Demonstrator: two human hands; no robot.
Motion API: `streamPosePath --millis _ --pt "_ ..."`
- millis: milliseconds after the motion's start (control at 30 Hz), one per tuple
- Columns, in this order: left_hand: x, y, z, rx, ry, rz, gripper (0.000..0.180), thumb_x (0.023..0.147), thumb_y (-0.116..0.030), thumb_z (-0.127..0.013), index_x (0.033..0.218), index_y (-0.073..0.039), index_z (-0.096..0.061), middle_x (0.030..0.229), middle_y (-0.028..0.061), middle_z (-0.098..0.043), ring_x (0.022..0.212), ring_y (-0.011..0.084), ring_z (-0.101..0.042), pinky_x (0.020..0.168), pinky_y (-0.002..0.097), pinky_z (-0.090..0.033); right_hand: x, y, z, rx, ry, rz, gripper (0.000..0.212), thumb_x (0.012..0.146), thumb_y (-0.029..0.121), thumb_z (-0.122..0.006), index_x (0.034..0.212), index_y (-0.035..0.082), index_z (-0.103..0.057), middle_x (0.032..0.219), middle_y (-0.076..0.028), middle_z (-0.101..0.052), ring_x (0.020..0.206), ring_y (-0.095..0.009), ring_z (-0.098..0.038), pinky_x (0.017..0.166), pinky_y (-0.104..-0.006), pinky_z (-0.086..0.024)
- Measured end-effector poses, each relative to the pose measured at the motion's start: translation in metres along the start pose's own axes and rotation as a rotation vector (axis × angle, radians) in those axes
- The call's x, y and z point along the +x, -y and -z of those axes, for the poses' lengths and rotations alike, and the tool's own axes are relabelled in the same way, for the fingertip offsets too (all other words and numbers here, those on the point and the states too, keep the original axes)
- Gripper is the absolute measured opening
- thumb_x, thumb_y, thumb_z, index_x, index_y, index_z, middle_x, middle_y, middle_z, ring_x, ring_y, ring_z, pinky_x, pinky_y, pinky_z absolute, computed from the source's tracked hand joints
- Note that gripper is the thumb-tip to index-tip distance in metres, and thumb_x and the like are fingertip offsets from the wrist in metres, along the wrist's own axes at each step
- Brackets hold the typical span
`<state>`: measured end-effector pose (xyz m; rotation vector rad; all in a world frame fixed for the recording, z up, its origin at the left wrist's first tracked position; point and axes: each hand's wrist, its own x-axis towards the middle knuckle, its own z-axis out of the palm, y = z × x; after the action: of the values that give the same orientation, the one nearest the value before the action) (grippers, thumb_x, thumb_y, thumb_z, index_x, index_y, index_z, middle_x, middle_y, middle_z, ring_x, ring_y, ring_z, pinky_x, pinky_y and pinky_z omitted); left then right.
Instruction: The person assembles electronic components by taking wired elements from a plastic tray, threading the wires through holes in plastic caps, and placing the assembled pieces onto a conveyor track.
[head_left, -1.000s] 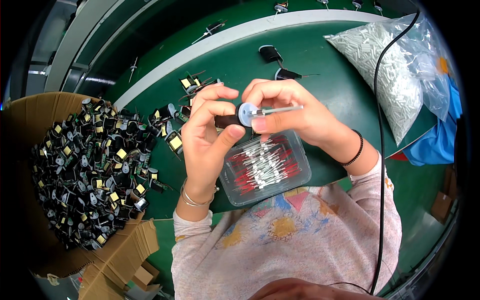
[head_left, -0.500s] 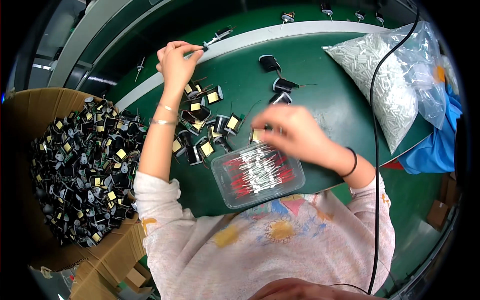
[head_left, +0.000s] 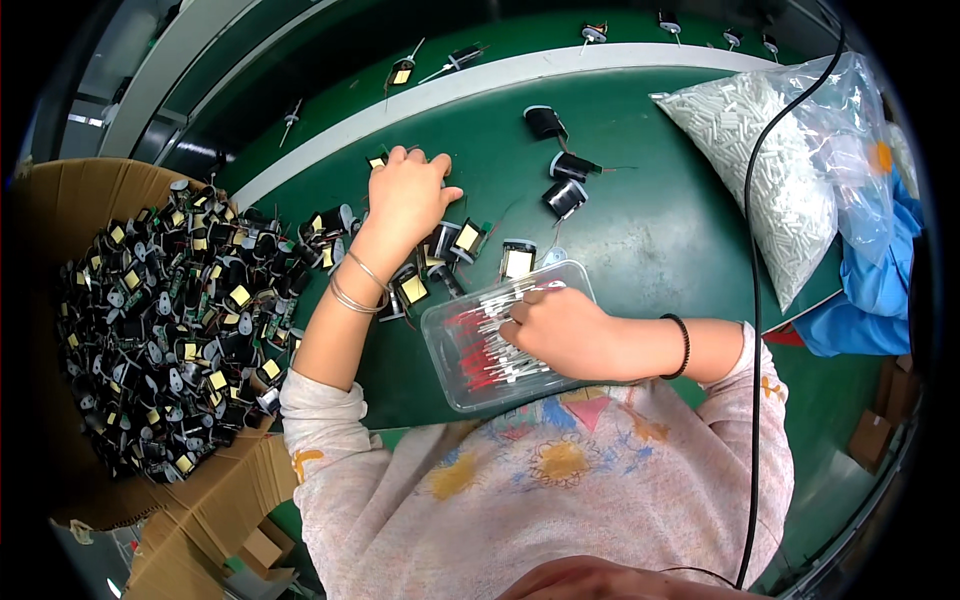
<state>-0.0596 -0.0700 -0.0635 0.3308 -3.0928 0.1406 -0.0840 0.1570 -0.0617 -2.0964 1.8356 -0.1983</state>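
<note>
The right hand's (head_left: 565,330) fingers reach into the clear tray (head_left: 438,365), with thin red and white sticks (head_left: 478,345) beneath and to the left of them; pinching just one lightly would likely leave the others in line. The left hand's (head_left: 405,195) fingers bend over black parts (head_left: 466,238), more lying nearer the person; gripping one by its body seems safest. Both hands' fingertips are hidden, so whether either holds anything I cannot tell.
</note>
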Motion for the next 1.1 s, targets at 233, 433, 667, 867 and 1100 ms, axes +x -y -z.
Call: streamPosePath --millis 233,433,667,867,1100 --pt "-0.008 0.0 0.012 -0.234 -0.155 0.009 0.026 0.069 -0.016 -0.072 0.088 -0.01 -0.057 0.081 0.0072 -0.06 0.081 0.0262 -0.055 0.07 0.0376 -0.047 0.006 -0.002 -0.013 0.055 -0.067 -0.012 0.016 0.067 0.011 -0.064 0.081 0.004 -0.06 0.085 -0.008 -0.058 0.084 -0.023 -0.059 0.065 -0.0315 -0.05" --pt "-0.032 -0.027 0.067 -0.752 -0.545 0.042 0.027 0.066 -0.005 -0.071 0.087 -0.004 -0.054 0.081 0.0076 -0.06 0.074 0.0231 -0.055 0.067 0.0327 -0.045 0.003 -0.013 0.036 0.493 -0.048 0.075 0.013 0.071 0.008 -0.067 0.081 0.004 -0.059 0.079 -0.007 -0.062 0.078 -0.02 -0.062 0.066 -0.028 -0.051" --pt "-0.066 -0.016 0.089 -1.177 -0.325 -0.154 0.032 0.064 -0.009 -0.071 0.095 -0.003 -0.064 0.081 0.0052 -0.06 0.073 0.0179 -0.051 0.069 0.0273 -0.04 0.006 -0.035 0.08 1.676 -0.802 0.041 0.012 0.081 0.003 -0.063 0.091 0.003 -0.056 0.086 -0.008 -0.064 0.081 -0.013 -0.063 0.073 -0.0245 -0.05" --pt "-0.064 -0.025 0.086 -1.209 -0.319 -0.228 0.037 0.053 -0.014 -0.078 0.088 -0.007 -0.067 0.084 0.0017 -0.061 0.084 0.0195 -0.052 0.078 0.0304 -0.04 0.004 -0.035 0.084 1.461 -0.983 0.008 0.014 0.08 0.0 -0.063 0.092 0.001 -0.056 0.089 -0.01 -0.064 0.09 -0.018 -0.064 0.078 -0.0288 -0.051" --pt "-0.058 -0.036 0.079 -1.268 -0.202 -0.316 0.041 0.061 -0.034 -0.078 0.083 -0.002 -0.066 0.094 0.0084 -0.06 0.099 0.0243 -0.052 0.087 0.0359 -0.038 0.005 -0.032 0.082 1.393 -1.061 0.168 0.011 0.08 -0.002 -0.063 0.09 -0.001 -0.058 0.091 -0.011 -0.063 0.089 -0.019 -0.064 0.078 -0.028 -0.051"
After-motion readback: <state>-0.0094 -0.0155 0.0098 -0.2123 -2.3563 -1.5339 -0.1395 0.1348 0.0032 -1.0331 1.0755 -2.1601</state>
